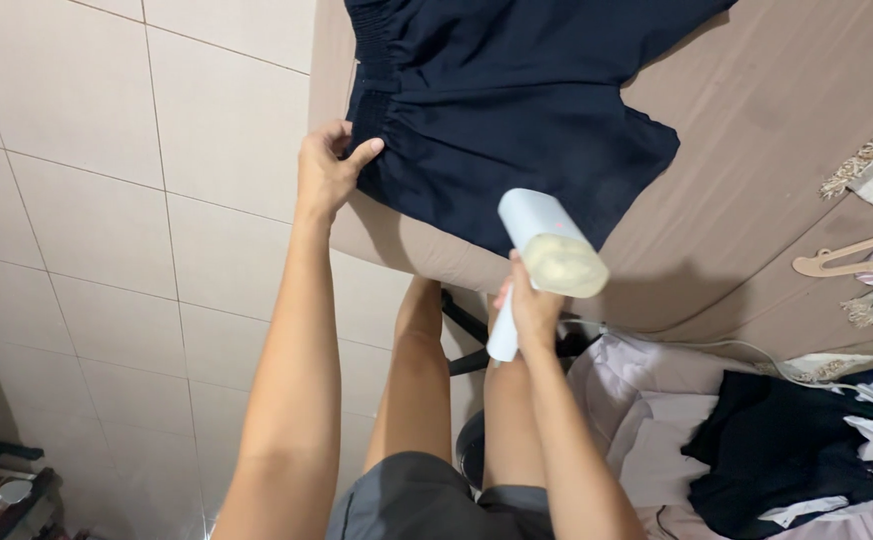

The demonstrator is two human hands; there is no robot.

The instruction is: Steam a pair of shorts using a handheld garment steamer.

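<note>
Dark navy fabric shorts with a gathered elastic waistband [507, 110]: laid flat on a beige padded board surface [757, 150], waistband toward the left hand, leg hem toward the right.

Left hand [327, 170]: closed on the waistband corner, thumb above the fabric, fingers curled at the edge. Judged to hold the cloth taut and anchored against the board.

Right hand [532, 310]: clenched around the handle of a white handheld garment steamer with a pale, cream-coloured head [547, 245]. Head raised just above the near hem of the shorts, tilted toward the camera; contact with the fabric cannot be told. White cord [747, 350] trailing away from the grip to the right.

Right of the steamer grip: pile of white, black and navy garments [777, 440] below the board edge; wooden clothes hanger [847, 255] and fringed cloth further out.

Left of the waistband grip: beige tiled floor [107, 200].

Packages, labels, signs: none discernible near either grip.
</note>
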